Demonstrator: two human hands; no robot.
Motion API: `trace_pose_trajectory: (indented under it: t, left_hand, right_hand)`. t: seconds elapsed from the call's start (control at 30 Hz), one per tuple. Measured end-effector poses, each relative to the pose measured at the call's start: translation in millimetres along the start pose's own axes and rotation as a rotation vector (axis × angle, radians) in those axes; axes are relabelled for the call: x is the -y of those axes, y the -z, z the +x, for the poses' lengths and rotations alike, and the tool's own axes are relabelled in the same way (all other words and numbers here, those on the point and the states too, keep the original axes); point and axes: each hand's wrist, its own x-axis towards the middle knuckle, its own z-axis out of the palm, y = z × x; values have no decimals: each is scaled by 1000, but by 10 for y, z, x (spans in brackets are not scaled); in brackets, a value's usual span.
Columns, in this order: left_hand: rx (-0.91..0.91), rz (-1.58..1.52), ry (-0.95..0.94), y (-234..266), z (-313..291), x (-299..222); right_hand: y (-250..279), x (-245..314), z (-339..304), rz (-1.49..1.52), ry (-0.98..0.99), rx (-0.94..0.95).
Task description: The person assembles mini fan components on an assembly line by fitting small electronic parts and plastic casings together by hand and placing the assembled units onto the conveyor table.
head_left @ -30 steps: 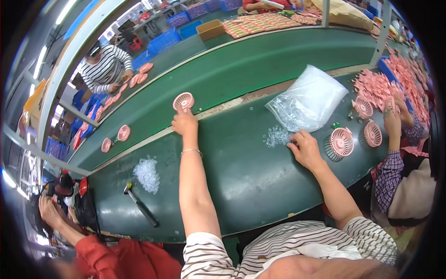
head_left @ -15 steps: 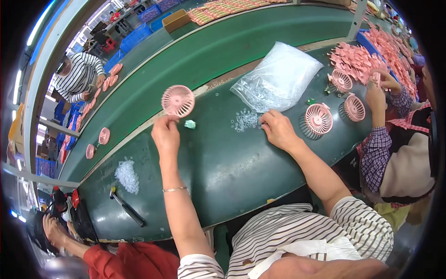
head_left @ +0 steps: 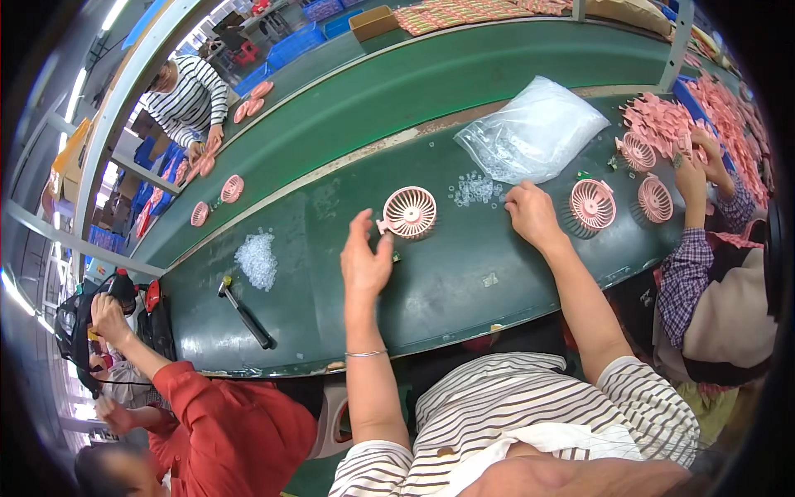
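My left hand [head_left: 364, 261] is open, its fingers and thumb spread beside a pink slatted fan housing [head_left: 411, 213] on the green work surface. A small green piece [head_left: 397, 257] shows just past my thumb. With its fingertips drawn together, my right hand [head_left: 534, 215] rests beside a scatter of small clear rings [head_left: 475, 190]; what its fingers hold, if anything, is too small to make out. Behind the rings lies a clear plastic bag [head_left: 538, 132] of more small parts. Another pink fan housing [head_left: 593, 205] stands to the right of my right hand.
A second heap of clear pieces [head_left: 257, 262] and a black-handled hammer [head_left: 244, 311] lie at left. The green conveyor [head_left: 348, 108] runs beyond the surface. A co-worker's hands [head_left: 694, 170] work at right near a pink parts pile [head_left: 654, 123]; a red-sleeved person [head_left: 240, 422] sits at left.
My left hand has let go of the pink fan housing, which was raised and now sits on the surface. The view has swung left. My right hand stays beside the rings.
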Motion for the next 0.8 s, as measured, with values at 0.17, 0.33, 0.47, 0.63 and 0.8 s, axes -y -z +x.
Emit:
trace_pose_trajectory:
  t: [0.17, 0.33, 0.47, 0.63, 0.8]
  left_hand:
    - [-93, 104, 9, -235, -32, 84]
    - [-216, -288, 22, -285, -90, 19]
    - [-153, -672, -45, -248, -369, -153]
    - [-55, -626, -253, -232, -729, -360]
    - [92, -751, -236, -406, -883, -470]
  right_hand:
    - [-25, 59, -10, -44, 0, -10]
    - [-31, 53, -37, -31, 37, -2]
    - [-41, 38, -47, -75, 33, -77]
    - [219, 275, -82, 459, -215, -62]
    - [288, 948, -375, 878, -118, -12]
